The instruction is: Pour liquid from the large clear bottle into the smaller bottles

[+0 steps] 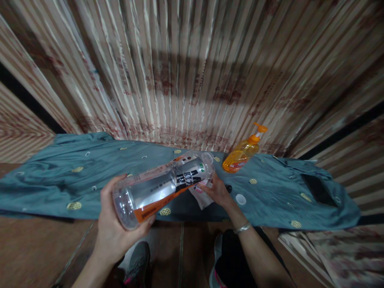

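My left hand [115, 224] grips the base of a clear plastic bottle [163, 186] with an orange, grey and black label, held almost level above the front of a table covered with a teal cloth [90, 176]. My right hand [217, 192] is at the bottle's neck, its fingers closed on a white cloth or wipe [201, 198] pressed against the bottle. A small white cap [240, 199] lies on the teal cloth just right of my right hand. A silver bracelet [242, 228] is on my right wrist.
An orange pump bottle of liquid soap [244, 152] stands at the back of the table. A dark phone [318, 190] lies on the cloth at the far right. Striped curtains [192, 72] hang behind. My shoes [138, 260] show on the brown floor below.
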A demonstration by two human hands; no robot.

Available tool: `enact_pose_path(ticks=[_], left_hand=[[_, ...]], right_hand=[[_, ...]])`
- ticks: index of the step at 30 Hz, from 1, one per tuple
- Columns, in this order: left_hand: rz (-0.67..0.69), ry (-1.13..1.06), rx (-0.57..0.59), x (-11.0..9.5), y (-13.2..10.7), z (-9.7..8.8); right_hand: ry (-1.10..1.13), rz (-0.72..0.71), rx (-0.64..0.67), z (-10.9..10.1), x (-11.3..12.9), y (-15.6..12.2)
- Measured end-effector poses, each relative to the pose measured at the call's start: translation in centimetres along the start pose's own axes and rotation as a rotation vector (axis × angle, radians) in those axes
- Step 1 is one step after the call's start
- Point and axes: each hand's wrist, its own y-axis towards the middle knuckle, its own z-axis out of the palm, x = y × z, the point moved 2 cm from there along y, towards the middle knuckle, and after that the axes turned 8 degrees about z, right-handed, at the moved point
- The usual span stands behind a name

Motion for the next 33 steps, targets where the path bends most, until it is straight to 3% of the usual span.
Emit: enact_pose_path(ticks=[16,22,27,33], left_hand=[[-0.012,0.011,0.012,0.1,-0.1,0.3],[-0.018,0.027,-0.074,-0.7,0.2,0.3],[0.025,0.022,-0.001,-0.5,0.1,0.0],[-0.028,-0.029,-0.097,-0.9,0.1,0.4]], right_hand=[[0.003,0.009,-0.018,0.3,-0.4,0.1],[0.004,0.011,0.009,0.1,-0.3,0.1],[0.005,0.009,0.003,0.1,-0.4,0.1],[0.029,-0.04,-0.003,0.2,-0.9,0.5]])
